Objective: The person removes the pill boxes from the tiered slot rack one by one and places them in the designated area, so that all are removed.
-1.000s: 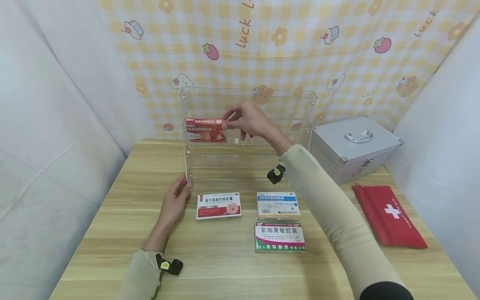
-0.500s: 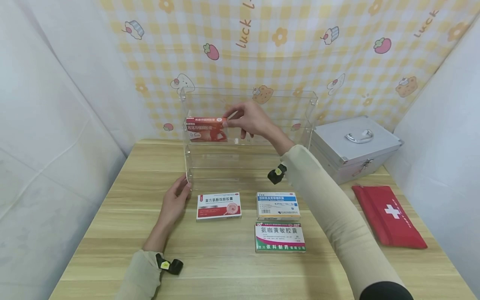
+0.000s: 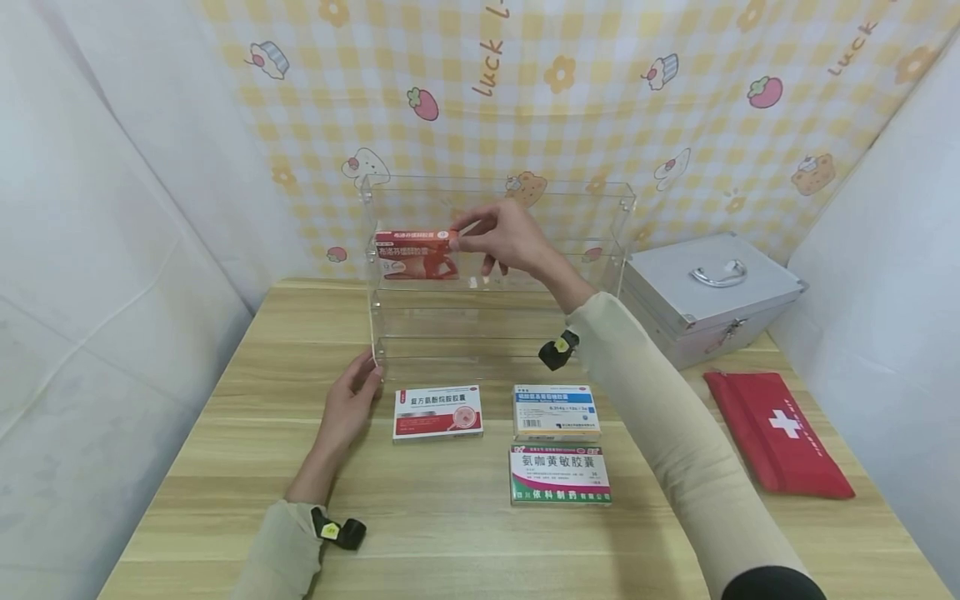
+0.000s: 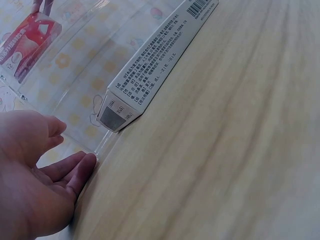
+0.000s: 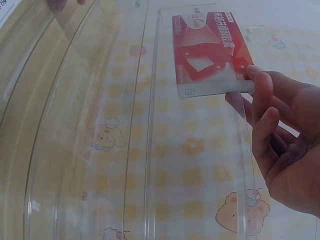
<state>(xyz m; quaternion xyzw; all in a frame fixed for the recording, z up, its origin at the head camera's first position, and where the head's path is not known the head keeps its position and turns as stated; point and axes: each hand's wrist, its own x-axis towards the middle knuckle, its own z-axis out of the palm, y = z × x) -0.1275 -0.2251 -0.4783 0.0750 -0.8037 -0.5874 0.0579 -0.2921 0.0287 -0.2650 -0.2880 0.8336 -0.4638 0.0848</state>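
Note:
My right hand [image 3: 504, 239] pinches the right end of a red medicine box [image 3: 417, 258] between thumb and fingers. The box stands upright at the left side of a clear acrylic display rack [image 3: 480, 321], level with one of its upper shelves. In the right wrist view the box [image 5: 210, 55] shows its red front and a white end, with fingertips at its corner. Low on the rack's left side, my left hand [image 3: 351, 398] grips the front corner of the side panel. The left wrist view shows that hand [image 4: 42, 172] with its fingertips at the clear edge.
On the wooden table before the rack lie a white and red medicine box [image 3: 438, 413], a blue and white one [image 3: 556, 412] and a green and white one [image 3: 560, 475]. A silver metal case [image 3: 712, 292] and a red first-aid pouch [image 3: 776, 432] are at the right.
My right hand and the red medicine box have risen slightly and shifted a little to the right. The left hand has stayed at the rack's corner.

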